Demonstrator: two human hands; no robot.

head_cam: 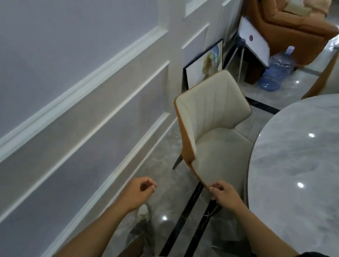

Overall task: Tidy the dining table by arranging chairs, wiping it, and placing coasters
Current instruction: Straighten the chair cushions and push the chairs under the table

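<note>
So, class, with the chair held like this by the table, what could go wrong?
The right hand grips the chair only at its near corner, so it might twist or slip. Its seat sits close to the table rim and could knock it. The framed picture leaning behind could be struck.

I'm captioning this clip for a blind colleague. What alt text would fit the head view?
A person's right hand grips the near edge of a cream-and-orange upholstered dining chair standing beside a round grey marble table. The left hand hangs loosely curled and empty above the glossy floor, with a white panelled wall on the left.
</note>
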